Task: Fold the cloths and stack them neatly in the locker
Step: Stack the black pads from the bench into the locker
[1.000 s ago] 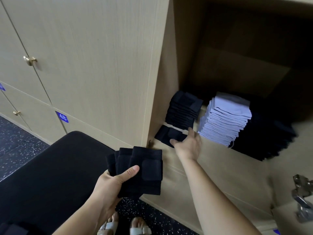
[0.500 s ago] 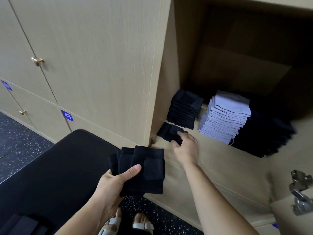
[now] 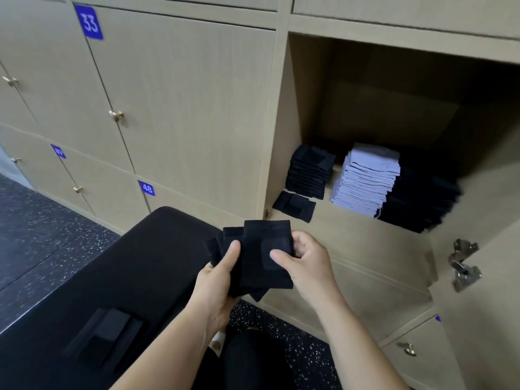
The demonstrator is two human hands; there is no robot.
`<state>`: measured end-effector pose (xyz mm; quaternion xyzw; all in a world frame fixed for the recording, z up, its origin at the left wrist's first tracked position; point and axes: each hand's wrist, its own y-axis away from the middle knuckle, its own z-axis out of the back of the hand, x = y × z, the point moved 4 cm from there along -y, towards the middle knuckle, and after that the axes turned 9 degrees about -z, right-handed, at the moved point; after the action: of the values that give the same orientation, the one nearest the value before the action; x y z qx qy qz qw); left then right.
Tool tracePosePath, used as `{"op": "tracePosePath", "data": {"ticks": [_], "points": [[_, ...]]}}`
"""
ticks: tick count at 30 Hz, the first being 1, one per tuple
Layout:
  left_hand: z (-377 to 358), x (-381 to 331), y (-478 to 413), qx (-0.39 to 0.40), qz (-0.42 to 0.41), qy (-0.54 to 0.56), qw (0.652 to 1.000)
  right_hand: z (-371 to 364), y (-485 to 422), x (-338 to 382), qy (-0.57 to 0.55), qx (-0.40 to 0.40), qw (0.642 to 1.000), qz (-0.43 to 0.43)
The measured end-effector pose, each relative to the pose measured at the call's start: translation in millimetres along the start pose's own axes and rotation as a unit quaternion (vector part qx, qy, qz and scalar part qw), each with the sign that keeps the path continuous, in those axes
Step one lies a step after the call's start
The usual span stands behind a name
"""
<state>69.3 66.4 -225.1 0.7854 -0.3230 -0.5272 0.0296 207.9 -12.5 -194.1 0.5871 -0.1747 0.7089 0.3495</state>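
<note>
Now both hands meet in front of the open locker [image 3: 351, 237], holding a small fan of folded black cloths [image 3: 259, 257] in the air above the near edge of the black tabletop [image 3: 135, 271]. The left hand [image 3: 219, 282] grips the bundle from beneath, its thumb pressed across the front of the cloths. The right hand [image 3: 308, 263] pinches the right edge of the topmost cloth, thumb on its face and fingers [image 3: 302, 244] curled behind it. Inside the locker, a single black cloth [image 3: 294, 206] lies flat at the front left corner of the shelf, just in front of a short black stack [image 3: 309, 175]. Beside that stands a taller pale lilac stack [image 3: 365, 181], touching a dark stack [image 3: 422, 204] on its right. More dark folded cloth [image 3: 104, 336] lies on the tabletop near the left forearm. A metal hinge [image 3: 463, 266] shows on the open door at right, and blue number plates 33 [image 3: 90, 22] and 48 [image 3: 147, 188] mark closed doors at left.
</note>
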Motion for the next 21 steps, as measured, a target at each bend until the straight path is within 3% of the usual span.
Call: {"op": "tracePosePath", "data": {"ticks": [10,15,21], "points": [[5,-17,23,-0.049,-0.048,0.012,0.998,-2,35,6,0.018,-0.012,0.996,-0.083],[5,-17,17,-0.053,-0.061,-0.003,0.997,11,23,8,-0.089,-0.04,0.993,-0.064],[4,-13,2,-0.055,-0.058,-0.011,0.997,48,-19,-6,-0.203,-0.127,0.966,-0.094]]}}
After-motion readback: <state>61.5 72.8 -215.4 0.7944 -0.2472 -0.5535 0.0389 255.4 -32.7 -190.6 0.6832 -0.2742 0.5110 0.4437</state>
